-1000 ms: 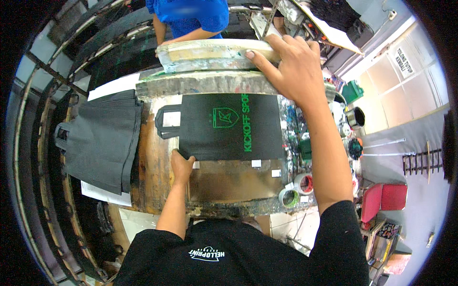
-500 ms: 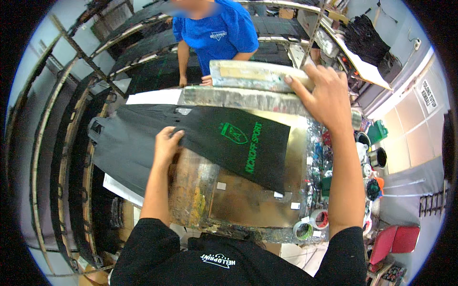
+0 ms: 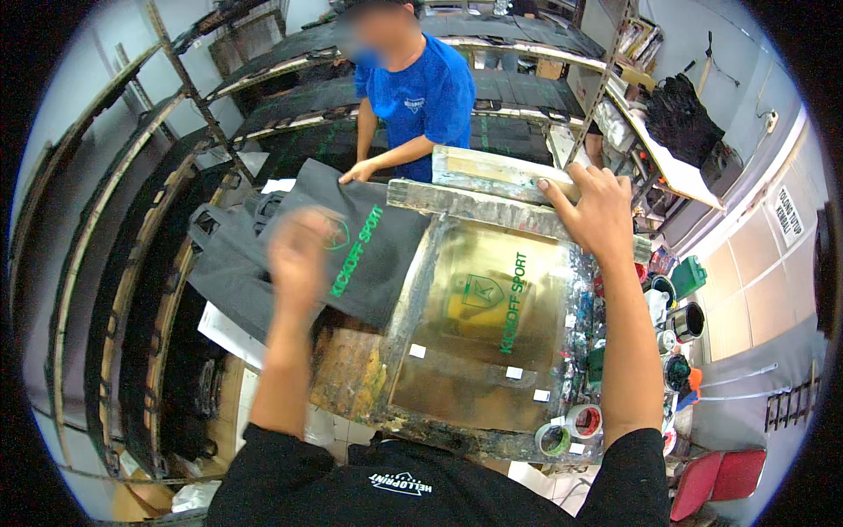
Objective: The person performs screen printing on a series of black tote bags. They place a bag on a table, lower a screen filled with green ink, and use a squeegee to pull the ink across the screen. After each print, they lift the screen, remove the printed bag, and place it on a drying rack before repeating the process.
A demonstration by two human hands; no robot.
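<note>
My right hand (image 3: pixel 597 206) is closed at the far side, gripping a raised wooden screen frame (image 3: pixel 492 209); its thumb lies against a squeegee (image 3: pixel 492 173) resting there. Below is the printing board (image 3: pixel 421 378), with a green crest and lettering on its shiny surface. Motion smears my left hand (image 3: pixel 300 255), over a black fabric bag (image 3: pixel 386 263) printed with the same green design. The bag lies to the left of the shiny surface. A co-worker's hand (image 3: pixel 358 171) touches its far edge. Other black bags (image 3: pixel 233 272) lie beneath it on the left.
The co-worker in a blue shirt (image 3: pixel 421 105) stands across the board. Racks (image 3: pixel 158 202) holding black pieces line the left and back. Tape rolls (image 3: pixel 583 421) sit at the near right corner. Beyond the right edge are paint containers (image 3: pixel 687 321) and a red chair (image 3: pixel 718 483).
The printed bag has moved left off the shiny surface, baring the green print there. My left hand has shifted slightly. The co-worker's hand has come to the bag; my right hand stays on the frame.
</note>
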